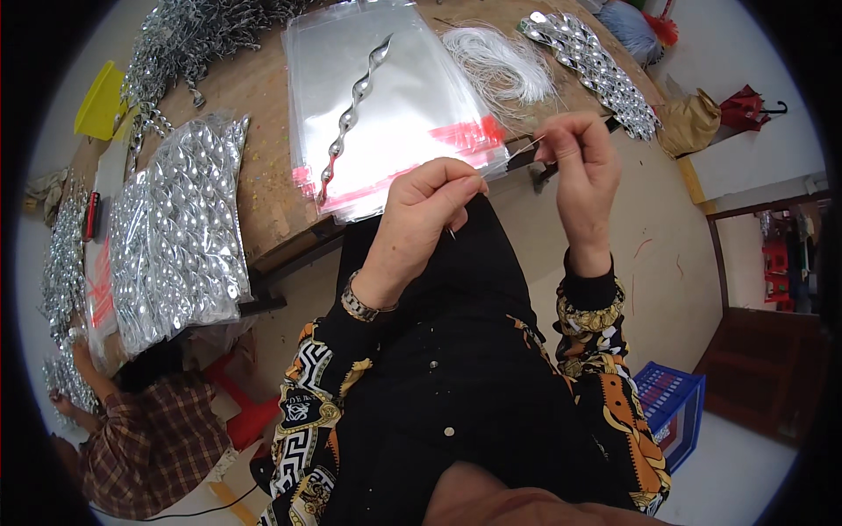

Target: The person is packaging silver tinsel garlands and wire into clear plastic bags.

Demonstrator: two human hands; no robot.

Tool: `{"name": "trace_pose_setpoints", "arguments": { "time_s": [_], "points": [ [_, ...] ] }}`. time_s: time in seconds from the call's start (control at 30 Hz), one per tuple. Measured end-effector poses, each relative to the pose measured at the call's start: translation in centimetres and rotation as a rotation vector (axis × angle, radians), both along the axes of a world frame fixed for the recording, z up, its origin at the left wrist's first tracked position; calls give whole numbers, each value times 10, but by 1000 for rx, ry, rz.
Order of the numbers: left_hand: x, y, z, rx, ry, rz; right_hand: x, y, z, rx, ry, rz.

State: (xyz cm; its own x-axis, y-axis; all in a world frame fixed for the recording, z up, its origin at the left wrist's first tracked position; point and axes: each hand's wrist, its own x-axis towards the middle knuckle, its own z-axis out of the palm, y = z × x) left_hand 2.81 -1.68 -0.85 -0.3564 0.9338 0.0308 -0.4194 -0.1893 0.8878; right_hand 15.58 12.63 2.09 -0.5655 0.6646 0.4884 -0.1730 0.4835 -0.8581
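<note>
My left hand (417,219) is closed in a pinch above my lap, in front of the table edge. A short pale end pokes out below its fingers. Farther right and a little higher, my right hand (581,171) pinches a thin white string (529,145), which runs toward the left hand; its middle is hard to make out against the bags. Just beyond my hands lies a stack of clear plastic bags (395,88) with red strips along the near edge. On it rests one twisted silver strip (348,118). A bundle of white strings (504,66) lies behind my right hand.
Bagged silver twists (180,228) sit at the table's left, with a loose silver heap (197,39) behind. More silver twists (596,70) lie at the right end. A co-worker in a checked shirt (153,438) handles silver pieces at lower left. A blue basket (671,403) stands right.
</note>
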Motion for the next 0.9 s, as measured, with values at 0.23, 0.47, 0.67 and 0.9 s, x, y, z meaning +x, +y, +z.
{"name": "trace_pose_setpoints", "arguments": {
  "time_s": [0.23, 0.47, 0.67, 0.9],
  "points": [
    [-2, 0, -1, 32, -7, 25, 10, 21, -5, -100, 65, -53],
    [1, 2, 1, -25, 12, 68, 7, -2, 0, -231, -51, 181],
    [1, 2, 2, -21, 21, 82, 6, -12, -1, -201, -82, 148],
    [3, 2, 2, -14, 64, 115, 11, -15, -6, -203, -96, 150]
  ]
}}
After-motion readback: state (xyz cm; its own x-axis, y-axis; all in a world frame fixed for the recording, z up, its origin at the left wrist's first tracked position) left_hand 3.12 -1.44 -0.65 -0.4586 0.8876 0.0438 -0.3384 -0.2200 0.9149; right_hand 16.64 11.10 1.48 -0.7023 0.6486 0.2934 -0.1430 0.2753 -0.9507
